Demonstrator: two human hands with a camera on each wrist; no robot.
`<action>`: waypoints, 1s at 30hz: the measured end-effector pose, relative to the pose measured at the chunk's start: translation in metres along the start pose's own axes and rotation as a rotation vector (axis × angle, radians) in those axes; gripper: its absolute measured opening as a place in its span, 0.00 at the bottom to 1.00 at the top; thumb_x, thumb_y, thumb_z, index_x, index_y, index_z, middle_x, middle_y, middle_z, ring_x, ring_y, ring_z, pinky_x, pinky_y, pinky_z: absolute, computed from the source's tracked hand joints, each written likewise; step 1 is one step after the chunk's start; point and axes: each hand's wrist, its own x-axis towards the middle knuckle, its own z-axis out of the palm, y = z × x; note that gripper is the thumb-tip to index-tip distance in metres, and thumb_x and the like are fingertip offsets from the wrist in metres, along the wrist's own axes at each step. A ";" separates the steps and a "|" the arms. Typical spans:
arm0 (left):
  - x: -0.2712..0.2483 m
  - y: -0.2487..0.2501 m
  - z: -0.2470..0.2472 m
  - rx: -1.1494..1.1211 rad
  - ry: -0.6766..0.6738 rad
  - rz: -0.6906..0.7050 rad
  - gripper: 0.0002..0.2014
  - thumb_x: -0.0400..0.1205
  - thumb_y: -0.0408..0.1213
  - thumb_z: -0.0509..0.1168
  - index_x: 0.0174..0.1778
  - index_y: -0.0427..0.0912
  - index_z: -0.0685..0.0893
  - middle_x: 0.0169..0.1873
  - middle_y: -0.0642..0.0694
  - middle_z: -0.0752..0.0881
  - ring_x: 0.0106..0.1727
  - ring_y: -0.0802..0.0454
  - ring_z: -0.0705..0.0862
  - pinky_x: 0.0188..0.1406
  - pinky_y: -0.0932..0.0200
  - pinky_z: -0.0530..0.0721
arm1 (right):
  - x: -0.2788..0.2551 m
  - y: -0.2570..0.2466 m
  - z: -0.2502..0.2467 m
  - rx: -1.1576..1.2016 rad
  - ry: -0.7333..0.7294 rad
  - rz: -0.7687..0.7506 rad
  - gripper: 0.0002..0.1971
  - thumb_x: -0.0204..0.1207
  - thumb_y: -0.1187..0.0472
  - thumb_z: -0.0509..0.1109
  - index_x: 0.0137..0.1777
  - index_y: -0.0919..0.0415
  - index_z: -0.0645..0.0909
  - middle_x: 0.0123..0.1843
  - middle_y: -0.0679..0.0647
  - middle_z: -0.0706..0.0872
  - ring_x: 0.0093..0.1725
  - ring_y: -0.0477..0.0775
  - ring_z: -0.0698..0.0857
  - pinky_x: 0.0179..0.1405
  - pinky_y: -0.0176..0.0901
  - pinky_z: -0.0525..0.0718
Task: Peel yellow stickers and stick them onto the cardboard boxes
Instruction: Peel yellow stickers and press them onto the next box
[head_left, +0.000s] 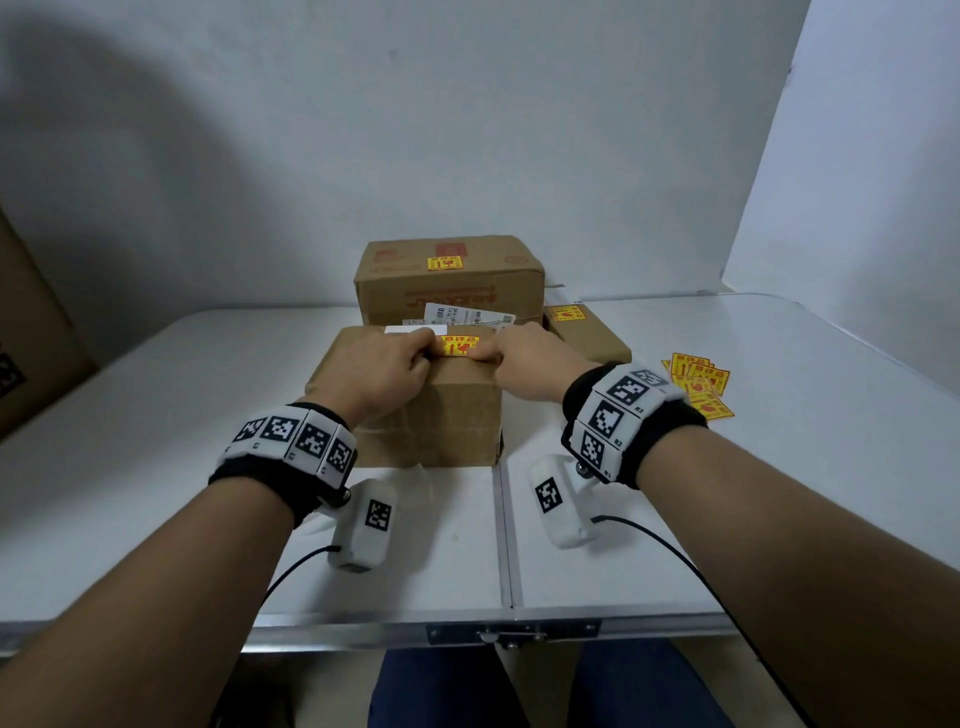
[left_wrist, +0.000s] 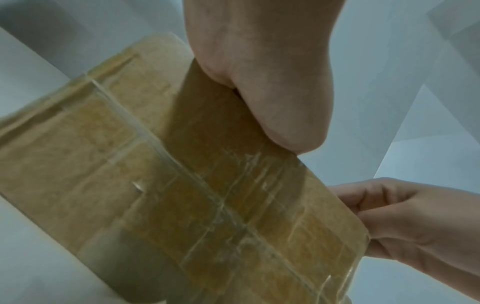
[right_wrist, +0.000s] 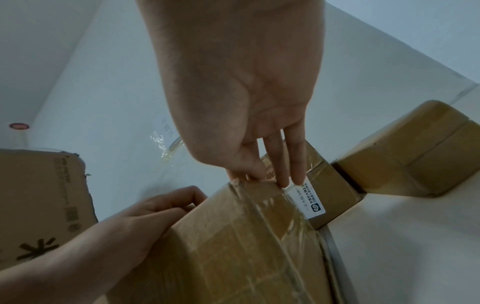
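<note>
- Near the middle of the white table (head_left: 779, 467), in the head view, the front cardboard box (head_left: 441, 415) stands with a yellow sticker (head_left: 460, 346) lying along the near edge of its top. The left hand (head_left: 382, 366) and the right hand (head_left: 530, 358) sit at the sticker's two ends with fingers curled down onto it; whether they pinch it or only press it flat cannot be told here. The tall box (head_left: 447, 280) behind and the low box (head_left: 587, 332) toward the table's far right each already carry a yellow label. Spare stickers (head_left: 698, 384) lie fanned near the right edge.
- From the left wrist view, the left hand (left_wrist: 262, 78) shows as a closed knuckle mass bearing on the box's upper edge, fingertips hidden. The box's taped side (left_wrist: 182, 195) is glossy with clear tape, likely slippery. The right hand (left_wrist: 405, 222) shows at the far corner, fingers folded.
- From the right wrist view, the right hand (right_wrist: 249, 102) reaches down with fingers (right_wrist: 283, 164) fairly straight, tips on the top edge by a white printed label (right_wrist: 310, 200). The sticker itself is out of sight.
- Judged from these views, the sticker is thin, limp and tacky, so it is best held by its ends and smoothed outward from the centre. The box looks stiff and probably light, so it may slide under pressure.
</note>
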 end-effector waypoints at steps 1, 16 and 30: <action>0.000 0.001 0.000 -0.009 -0.005 -0.010 0.12 0.83 0.47 0.51 0.56 0.59 0.78 0.48 0.50 0.88 0.41 0.50 0.82 0.44 0.53 0.80 | -0.001 -0.002 0.000 -0.046 -0.013 -0.014 0.22 0.82 0.64 0.56 0.71 0.47 0.79 0.68 0.56 0.81 0.63 0.59 0.80 0.63 0.49 0.80; -0.005 -0.003 -0.001 -0.148 0.020 -0.012 0.16 0.81 0.49 0.55 0.58 0.62 0.84 0.52 0.54 0.90 0.49 0.51 0.85 0.52 0.53 0.83 | 0.012 -0.016 0.001 0.017 0.012 -0.064 0.21 0.85 0.48 0.55 0.71 0.56 0.76 0.67 0.57 0.82 0.63 0.59 0.82 0.63 0.52 0.80; -0.007 -0.026 -0.003 -0.334 -0.095 -0.113 0.18 0.79 0.61 0.54 0.61 0.71 0.83 0.65 0.57 0.83 0.63 0.51 0.79 0.63 0.41 0.79 | 0.020 -0.012 0.022 -0.131 -0.078 -0.078 0.28 0.85 0.40 0.48 0.78 0.54 0.69 0.75 0.61 0.75 0.72 0.62 0.74 0.70 0.57 0.75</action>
